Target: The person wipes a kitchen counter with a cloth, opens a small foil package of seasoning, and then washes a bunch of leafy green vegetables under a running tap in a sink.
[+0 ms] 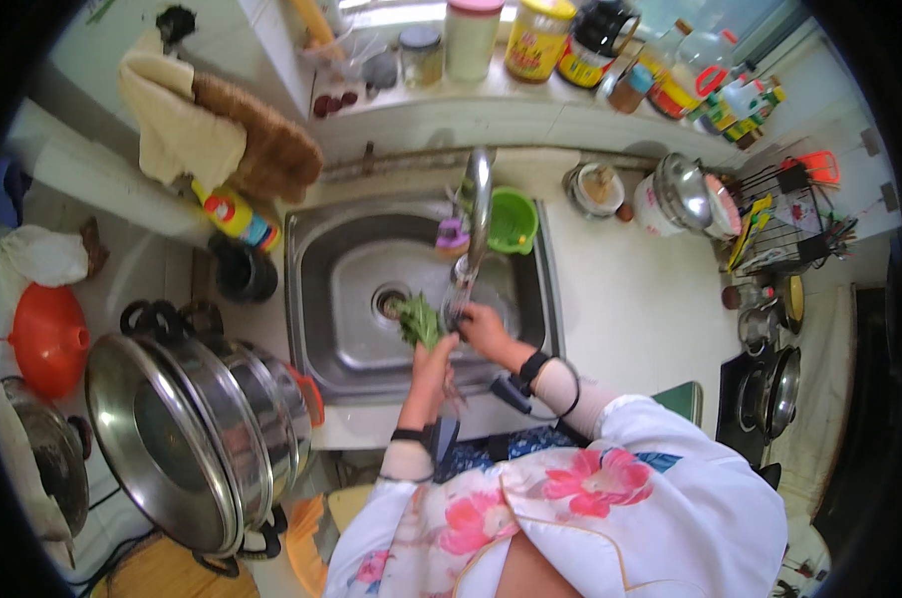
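Note:
My left hand (432,368) is closed around a bunch of leafy greens (418,321), held over the stainless steel sink (346,288). The leaves point up towards the drain (391,300), and pale stems or roots show below the hand. My right hand (486,333) is close beside it, with the fingertips under the water running from the curved faucet (480,202). Something dark shows at those fingertips, too small to make out. A green plastic basin (512,220) stands in the sink's far right corner. Left of it is a purple-topped scrub brush (451,235).
Stacked steel steamer pots (197,441) crowd the left side. A yellow cleaner bottle (235,215) and a dark mortar (245,273) stand by the sink's left edge. Jars and bottles, including a yellow-lidded tub (534,45), line the windowsill. Bowls (678,194) and a wire rack (787,213) occupy the right.

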Demonstrator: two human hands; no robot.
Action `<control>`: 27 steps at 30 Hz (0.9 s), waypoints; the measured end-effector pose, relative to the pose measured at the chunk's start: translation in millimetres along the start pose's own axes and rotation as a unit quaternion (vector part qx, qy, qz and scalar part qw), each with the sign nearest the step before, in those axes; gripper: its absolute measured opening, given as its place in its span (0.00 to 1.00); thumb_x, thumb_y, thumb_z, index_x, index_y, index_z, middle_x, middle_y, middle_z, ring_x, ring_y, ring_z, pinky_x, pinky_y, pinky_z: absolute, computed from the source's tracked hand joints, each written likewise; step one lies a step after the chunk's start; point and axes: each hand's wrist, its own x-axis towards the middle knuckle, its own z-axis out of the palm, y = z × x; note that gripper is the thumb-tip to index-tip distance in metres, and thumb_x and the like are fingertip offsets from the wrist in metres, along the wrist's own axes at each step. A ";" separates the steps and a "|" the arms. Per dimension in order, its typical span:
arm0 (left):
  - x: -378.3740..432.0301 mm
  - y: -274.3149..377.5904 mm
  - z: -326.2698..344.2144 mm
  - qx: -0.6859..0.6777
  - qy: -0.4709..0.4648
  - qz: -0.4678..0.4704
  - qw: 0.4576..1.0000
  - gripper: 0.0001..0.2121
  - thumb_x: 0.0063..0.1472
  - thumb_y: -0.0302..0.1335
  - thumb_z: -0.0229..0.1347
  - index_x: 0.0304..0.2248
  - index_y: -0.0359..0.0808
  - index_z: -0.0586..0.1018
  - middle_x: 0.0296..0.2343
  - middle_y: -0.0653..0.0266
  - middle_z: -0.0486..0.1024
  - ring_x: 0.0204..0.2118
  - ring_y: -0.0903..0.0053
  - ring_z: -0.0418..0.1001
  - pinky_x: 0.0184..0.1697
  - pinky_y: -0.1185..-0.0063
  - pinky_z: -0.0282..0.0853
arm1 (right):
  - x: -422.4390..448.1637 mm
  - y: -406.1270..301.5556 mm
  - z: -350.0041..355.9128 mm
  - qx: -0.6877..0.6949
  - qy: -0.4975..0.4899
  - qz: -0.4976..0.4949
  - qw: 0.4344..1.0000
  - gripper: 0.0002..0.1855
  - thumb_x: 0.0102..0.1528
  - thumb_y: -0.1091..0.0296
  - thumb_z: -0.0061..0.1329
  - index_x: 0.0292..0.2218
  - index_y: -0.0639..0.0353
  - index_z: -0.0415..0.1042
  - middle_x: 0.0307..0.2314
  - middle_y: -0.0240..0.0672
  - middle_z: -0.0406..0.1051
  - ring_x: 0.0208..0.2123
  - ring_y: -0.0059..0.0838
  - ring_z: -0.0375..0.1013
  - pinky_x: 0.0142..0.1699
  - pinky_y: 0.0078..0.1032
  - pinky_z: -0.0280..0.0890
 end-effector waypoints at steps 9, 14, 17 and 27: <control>10.2 5.0 -30.8 -0.004 -0.011 -0.028 1.000 0.12 0.53 0.34 0.60 0.28 0.39 0.69 0.20 0.75 0.63 0.14 0.90 0.56 0.13 0.88 0.51 | 0.2 -15.8 -18.7 -0.239 -0.280 -0.077 0.927 0.11 0.46 0.74 0.49 0.33 0.59 0.77 0.26 0.38 0.75 0.29 0.40 0.72 0.36 0.32 0.67; 3.2 -4.4 -21.1 -0.002 -0.007 -0.004 1.000 0.12 0.53 0.33 0.60 0.30 0.39 0.68 0.21 0.75 0.63 0.15 0.91 0.56 0.13 0.88 0.51 | -7.4 -24.8 -22.4 -0.404 -0.172 -0.134 0.889 0.15 0.42 0.73 0.50 0.36 0.58 0.77 0.29 0.41 0.75 0.34 0.43 0.70 0.40 0.34 0.66; 6.7 -2.1 -17.5 -0.027 -0.011 0.002 1.000 0.13 0.53 0.33 0.60 0.31 0.39 0.68 0.22 0.75 0.63 0.15 0.91 0.55 0.13 0.87 0.51 | -8.5 -12.2 -9.6 -0.191 -0.018 -0.100 0.976 0.16 0.44 0.77 0.47 0.37 0.61 0.76 0.29 0.43 0.75 0.33 0.46 0.71 0.40 0.34 0.66; 13.2 4.7 -33.2 -0.035 -0.006 -0.018 0.999 0.11 0.54 0.34 0.59 0.26 0.41 0.68 0.14 0.77 0.59 0.13 0.90 0.54 0.12 0.88 0.49 | 12.1 -10.5 -6.7 -0.149 -0.309 -0.085 0.936 0.12 0.45 0.74 0.47 0.35 0.60 0.75 0.23 0.43 0.74 0.29 0.45 0.74 0.35 0.35 0.66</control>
